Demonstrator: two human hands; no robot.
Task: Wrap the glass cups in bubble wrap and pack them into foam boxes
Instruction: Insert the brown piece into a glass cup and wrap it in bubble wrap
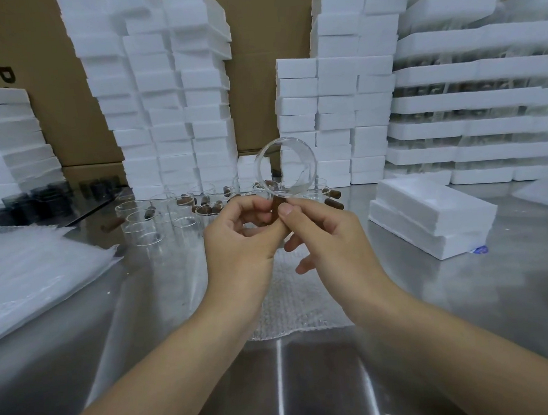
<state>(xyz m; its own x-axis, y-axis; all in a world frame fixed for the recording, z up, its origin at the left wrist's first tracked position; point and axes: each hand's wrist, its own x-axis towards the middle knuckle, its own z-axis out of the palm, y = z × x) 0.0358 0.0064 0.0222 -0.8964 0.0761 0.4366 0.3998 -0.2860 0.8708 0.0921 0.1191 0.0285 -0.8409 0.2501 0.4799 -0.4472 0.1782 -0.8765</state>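
Observation:
A clear glass cup (pixel 286 166) with a brown wooden handle is held up above the table, its round mouth facing me. My left hand (pixel 242 238) and my right hand (pixel 325 233) both pinch the handle between thumb and fingers. Below the hands a sheet of bubble wrap (pixel 299 298) lies flat on the steel table (pixel 163 310). Several more glass cups (pixel 157 214) with brown handles stand behind the hands. A closed white foam box (pixel 427 217) lies at the right.
Tall stacks of white foam boxes (pixel 170 111) rise at the back, with foam trays of glasses (pixel 477 98) at the far right. A pile of bubble wrap sheets (pixel 29 273) lies left. Dark glass cups (pixel 41 197) stand at the far left. Cardboard cartons (pixel 49 76) form the backdrop.

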